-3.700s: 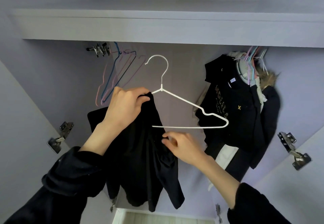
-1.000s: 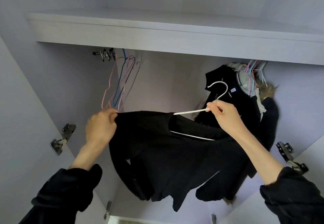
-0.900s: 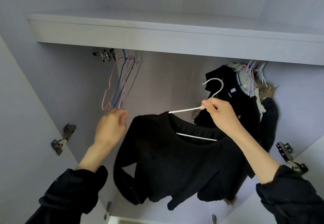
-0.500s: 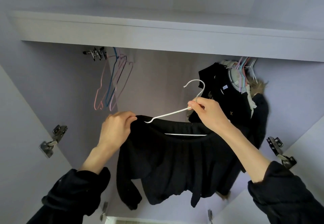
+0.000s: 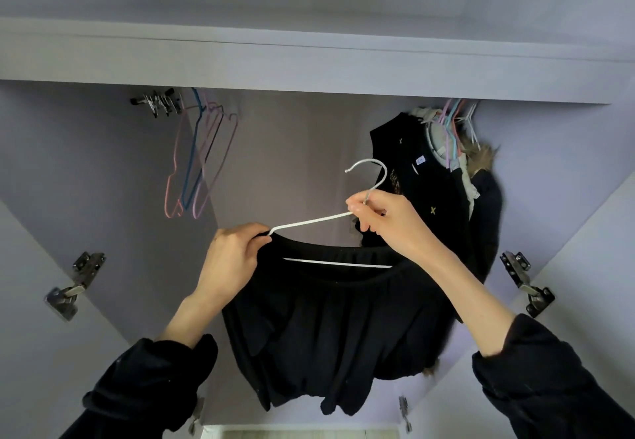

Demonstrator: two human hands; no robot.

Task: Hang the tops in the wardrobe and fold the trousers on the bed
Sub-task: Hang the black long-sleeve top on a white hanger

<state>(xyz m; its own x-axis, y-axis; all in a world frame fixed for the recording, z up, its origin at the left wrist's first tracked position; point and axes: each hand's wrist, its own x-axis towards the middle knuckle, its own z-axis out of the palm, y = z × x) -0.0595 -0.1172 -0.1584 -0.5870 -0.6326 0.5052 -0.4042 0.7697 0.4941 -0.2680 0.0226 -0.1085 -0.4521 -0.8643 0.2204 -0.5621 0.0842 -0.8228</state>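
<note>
Black knit top [image 5: 336,328] hangs mid-frame on thin white wire hanger [image 5: 319,221]. Right hand [image 5: 385,222] fingers pinch hanger's neck, hook free for the rail, probably behind the shelf lip. Left hand [image 5: 233,260] fingers grip the shoulder, seating it.

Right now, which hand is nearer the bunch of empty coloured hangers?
Left. The left hand grips the black top just below the empty hangers; the right hand, pinching the white hanger, is farther right.
</note>
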